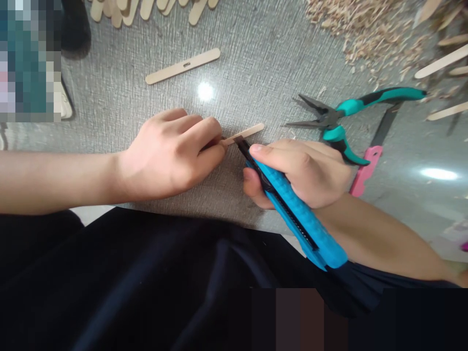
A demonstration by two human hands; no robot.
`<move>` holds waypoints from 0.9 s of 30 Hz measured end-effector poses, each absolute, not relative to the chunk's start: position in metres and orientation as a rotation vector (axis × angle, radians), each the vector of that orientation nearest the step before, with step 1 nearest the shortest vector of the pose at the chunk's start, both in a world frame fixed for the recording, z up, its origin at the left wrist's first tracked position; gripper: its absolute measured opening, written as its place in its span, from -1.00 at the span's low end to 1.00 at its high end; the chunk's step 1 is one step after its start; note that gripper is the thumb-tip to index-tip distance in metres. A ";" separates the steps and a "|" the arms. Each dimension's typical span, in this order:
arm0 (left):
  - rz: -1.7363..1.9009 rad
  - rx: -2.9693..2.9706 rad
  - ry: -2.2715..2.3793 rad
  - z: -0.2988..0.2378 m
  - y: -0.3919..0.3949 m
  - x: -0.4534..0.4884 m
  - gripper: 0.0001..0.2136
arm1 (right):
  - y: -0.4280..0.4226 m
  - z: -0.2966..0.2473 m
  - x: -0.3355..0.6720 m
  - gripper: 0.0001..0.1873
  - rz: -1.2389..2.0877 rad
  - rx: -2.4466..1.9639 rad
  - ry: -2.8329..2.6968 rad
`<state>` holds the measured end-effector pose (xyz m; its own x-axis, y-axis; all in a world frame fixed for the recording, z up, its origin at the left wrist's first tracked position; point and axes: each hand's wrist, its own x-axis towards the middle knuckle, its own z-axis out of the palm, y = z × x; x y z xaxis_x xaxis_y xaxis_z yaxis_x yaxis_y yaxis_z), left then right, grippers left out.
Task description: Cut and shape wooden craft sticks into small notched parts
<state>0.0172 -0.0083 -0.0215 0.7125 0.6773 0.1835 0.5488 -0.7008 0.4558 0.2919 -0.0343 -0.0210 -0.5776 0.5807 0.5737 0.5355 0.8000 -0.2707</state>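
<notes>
My left hand [175, 151] is closed on a wooden craft stick [250, 131], pinching it between thumb and fingers; the stick's left part is hidden under the hand. In my right hand [303, 170] is a blue utility knife [296, 209], its dark blade pointing up and left. The blade tip meets the stick, or lies just over it, right beside my left fingertips. Farther up the table lies another craft stick [183, 66] with a small dark slot near its middle.
Teal-handled needle-nose pliers [331, 117] lie with open jaws beyond my right hand, partly over a pink-handled knife [367, 168]. Wood shavings [369, 34] are heaped at the upper right. Several craft sticks [146, 7] line the top edge of the grey textured table [256, 63].
</notes>
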 end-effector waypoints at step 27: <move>0.445 2.277 0.945 -0.010 -0.004 0.020 -0.59 | -0.034 -0.001 0.290 -0.95 0.193 -0.667 -2.555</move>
<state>0.0205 -0.0041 -0.0101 0.6864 0.7241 0.0673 0.5129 -0.5476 0.6612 0.2899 -0.0339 -0.0013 -0.7610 0.4916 0.4234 0.4224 0.8707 -0.2517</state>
